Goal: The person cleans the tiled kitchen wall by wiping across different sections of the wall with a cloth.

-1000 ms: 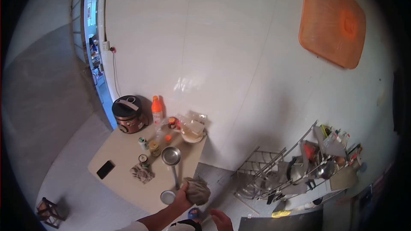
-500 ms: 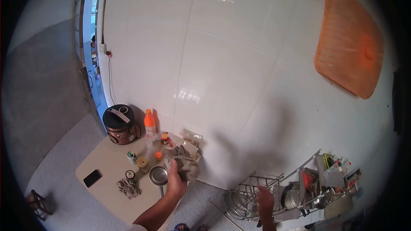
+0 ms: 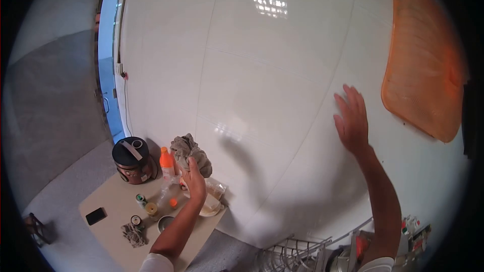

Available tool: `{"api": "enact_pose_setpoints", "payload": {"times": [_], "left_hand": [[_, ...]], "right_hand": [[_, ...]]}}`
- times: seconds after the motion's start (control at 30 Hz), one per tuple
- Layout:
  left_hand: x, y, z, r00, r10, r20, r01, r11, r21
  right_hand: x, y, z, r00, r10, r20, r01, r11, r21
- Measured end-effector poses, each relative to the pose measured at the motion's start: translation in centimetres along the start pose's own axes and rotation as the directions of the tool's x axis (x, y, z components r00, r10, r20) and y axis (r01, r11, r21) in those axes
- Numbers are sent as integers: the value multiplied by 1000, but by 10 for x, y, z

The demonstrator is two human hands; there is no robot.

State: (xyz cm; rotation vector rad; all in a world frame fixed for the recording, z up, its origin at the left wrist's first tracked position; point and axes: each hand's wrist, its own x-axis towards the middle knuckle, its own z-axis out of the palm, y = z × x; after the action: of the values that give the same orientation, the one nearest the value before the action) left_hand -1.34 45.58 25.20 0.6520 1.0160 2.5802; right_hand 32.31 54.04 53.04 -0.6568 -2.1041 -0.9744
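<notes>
A bunched grey-brown cloth is gripped in my left hand, raised over the back of the table near the orange-capped bottle. My right hand is lifted in front of the white wall, fingers spread and nothing in them, to the left of the orange plastic panel. Below my left forearm, a metal ladle is partly hidden. Near it on the table are a jar, a small can, an orange cap and a second crumpled cloth.
A rice cooker stands at the table's back left, and a black phone lies near the left edge. A wire rack with kitchenware is at the lower right. A dark stool stands on the floor.
My left hand has carried the cloth up and left from beside the ladle. My right hand has risen from low down to in front of the wall. The view has tilted upward.
</notes>
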Motion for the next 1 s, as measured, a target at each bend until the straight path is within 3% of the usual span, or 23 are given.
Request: {"api": "enact_pose_setpoints", "payload": {"times": [0.07,0.1,0.17,0.23,0.33,0.37,0.4,0.47,0.5,0.57,0.7,0.77,0.87,0.9,0.93,0.97,1.0], "left_hand": [[10,-18,14,999,47,22,-47,998,44],[15,-25,20,997,76,17,-77,994,76],[31,-35,26,993,115,6,-115,986,117],[54,-44,35,968,227,109,-241,959,151],[91,-74,56,964,209,162,-222,973,67],[96,-76,66,962,195,192,-228,959,167],[115,-91,66,892,320,318,-434,805,405],[142,-114,69,790,413,453,-610,607,510],[150,-120,69,801,415,432,-597,610,520],[174,-127,71,802,548,239,-574,592,566],[231,-128,64,846,528,74,-476,685,552],[260,-116,63,936,329,-127,-285,918,277],[249,-108,84,931,333,-151,-280,916,289],[234,-111,94,879,473,-66,-407,815,412],[205,-101,111,886,463,29,-441,823,358],[185,-114,118,875,452,175,-481,856,193],[153,-118,127,871,416,261,-476,846,240]], "right_hand": [[34,28,11,988,-132,-77,117,977,-180],[50,41,15,985,-146,-87,130,976,-176],[76,59,24,977,-98,-191,31,945,-325],[92,75,36,969,-63,-239,-23,940,-341],[100,85,46,958,-44,-284,-77,912,-404],[98,85,45,960,-29,-278,-91,907,-410],[98,84,43,963,-19,-269,-99,903,-417],[98,83,41,965,-33,-259,-78,910,-407],[97,86,41,968,-26,-251,-88,898,-430],[98,88,44,964,-23,-264,-102,888,-449],[97,89,43,959,-82,-273,-67,866,-495],[97,90,44,961,-79,-266,-70,859,-508],[98,94,43,958,-102,-267,-64,835,-547],[97,95,43,954,-128,-271,-49,825,-562],[97,97,42,954,-125,-274,-53,825,-562],[97,99,42,954,-128,-271,-56,812,-581],[97,100,43,956,-135,-260,-47,805,-592]]}}
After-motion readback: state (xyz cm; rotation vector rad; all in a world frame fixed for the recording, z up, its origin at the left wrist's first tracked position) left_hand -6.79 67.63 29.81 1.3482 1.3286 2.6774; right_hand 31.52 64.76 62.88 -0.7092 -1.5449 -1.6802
